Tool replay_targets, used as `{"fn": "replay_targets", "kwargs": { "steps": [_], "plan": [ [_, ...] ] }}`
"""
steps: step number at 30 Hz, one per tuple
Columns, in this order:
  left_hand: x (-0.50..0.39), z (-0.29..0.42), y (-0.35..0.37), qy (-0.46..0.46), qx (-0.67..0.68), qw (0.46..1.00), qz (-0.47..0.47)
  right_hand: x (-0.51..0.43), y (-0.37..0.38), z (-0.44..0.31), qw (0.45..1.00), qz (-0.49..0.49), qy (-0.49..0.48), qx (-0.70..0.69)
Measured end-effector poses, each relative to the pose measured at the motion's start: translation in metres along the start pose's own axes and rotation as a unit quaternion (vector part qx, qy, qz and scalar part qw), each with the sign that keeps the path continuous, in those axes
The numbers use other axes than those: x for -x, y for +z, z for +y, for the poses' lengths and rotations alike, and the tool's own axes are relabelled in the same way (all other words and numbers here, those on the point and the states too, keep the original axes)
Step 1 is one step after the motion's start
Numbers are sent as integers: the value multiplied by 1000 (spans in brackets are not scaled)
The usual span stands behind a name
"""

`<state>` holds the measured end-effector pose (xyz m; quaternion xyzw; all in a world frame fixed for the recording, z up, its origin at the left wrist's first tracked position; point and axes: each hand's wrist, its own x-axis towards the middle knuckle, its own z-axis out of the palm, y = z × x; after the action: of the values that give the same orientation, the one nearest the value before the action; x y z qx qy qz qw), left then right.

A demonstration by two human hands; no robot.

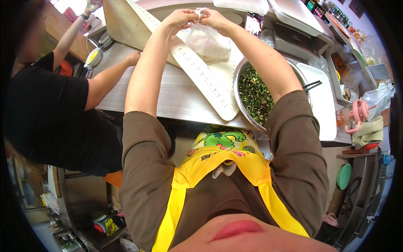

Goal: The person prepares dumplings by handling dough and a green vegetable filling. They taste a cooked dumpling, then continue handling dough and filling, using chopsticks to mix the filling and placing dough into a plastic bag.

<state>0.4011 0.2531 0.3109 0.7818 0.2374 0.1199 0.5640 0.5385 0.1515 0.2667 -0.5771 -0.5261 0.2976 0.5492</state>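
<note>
My left hand (182,19) and my right hand (214,19) meet at the far side of the counter, fingers pinching the gathered neck of a clear plastic bag (209,44). Something pale and rounded lies inside the bag, which rests on a cream mat printed with ruler marks (201,71). Part of the mat is folded over or lifted to the left. Under my right forearm stands a metal bowl (236,91) of chopped greens (255,94), its right part hidden by my arm. Dark chopsticks (312,85) stick out over its right rim.
A co-worker in black (63,116) stands close at the left, one hand by the mat. A white bowl with yellow contents (93,57) sits there too. At the right are a white tray (319,104), a pink-lidded cup (359,113) and lidded containers (296,15). A lit phone (254,23) stands behind.
</note>
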Motion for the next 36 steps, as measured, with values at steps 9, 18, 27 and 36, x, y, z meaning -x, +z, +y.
{"fn": "replay_targets", "kwargs": {
  "steps": [9, 18, 27, 36],
  "plan": [
    [-1, 4, -3, -15, -27, 998, -61, 8, -7, 3, 983, -70, 22, -166],
    [-19, -57, -23, -193, 519, 803, 220, 39, -59, 27, 926, -117, 63, 352],
    [-27, -73, 57, 175, -126, 972, 98, 55, -72, 39, 911, -136, 133, 367],
    [-20, -32, 33, 195, 158, 966, 64, 37, -38, 11, 942, 71, 121, -306]
  ]
}}
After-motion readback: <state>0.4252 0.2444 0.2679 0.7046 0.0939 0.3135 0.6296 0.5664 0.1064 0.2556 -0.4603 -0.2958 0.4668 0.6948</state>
